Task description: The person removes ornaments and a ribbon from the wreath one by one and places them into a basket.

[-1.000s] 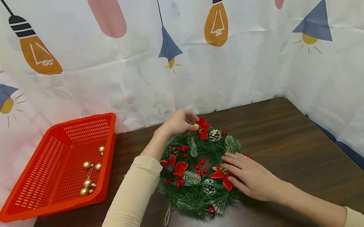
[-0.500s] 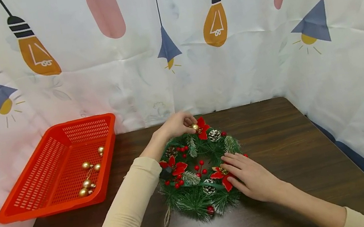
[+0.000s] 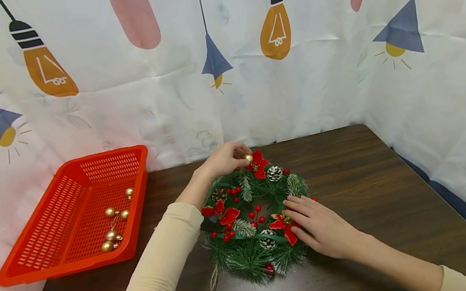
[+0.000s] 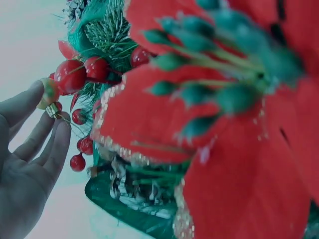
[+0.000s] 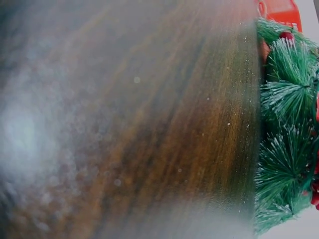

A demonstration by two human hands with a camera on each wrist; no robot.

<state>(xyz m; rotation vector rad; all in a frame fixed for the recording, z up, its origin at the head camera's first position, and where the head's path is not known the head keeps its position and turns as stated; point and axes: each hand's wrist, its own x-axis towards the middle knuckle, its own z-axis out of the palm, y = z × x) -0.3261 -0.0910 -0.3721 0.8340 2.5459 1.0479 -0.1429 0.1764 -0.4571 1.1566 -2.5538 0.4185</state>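
Note:
A green wreath (image 3: 246, 260) with red poinsettias, berries and frosted pine cones lies on the table's middle. At its far edge my left hand (image 3: 225, 159) pinches a small gold bauble (image 3: 248, 158) beside the far red poinsettia (image 3: 258, 165). The left wrist view shows this bauble (image 4: 50, 93) between thumb and fingers, near a red berry (image 4: 70, 76), with its metal cap and thin wire loop visible. My right hand (image 3: 319, 226) rests on the wreath's right side, fingers extended over another poinsettia (image 3: 285, 226). That hand is outside the right wrist view.
On the left stands an orange-red slotted basket (image 3: 67, 266) with several gold baubles (image 3: 114, 234) in it. A twine loop (image 3: 214, 279) sticks out at the wreath's front left. The dark wooden table (image 3: 358, 165) meets a printed curtain (image 3: 323, 98) at the back.
My left hand has shifted slightly, raising the gold bauble a little beside the far poinsettia. The right hand and the wreath have stayed in place.

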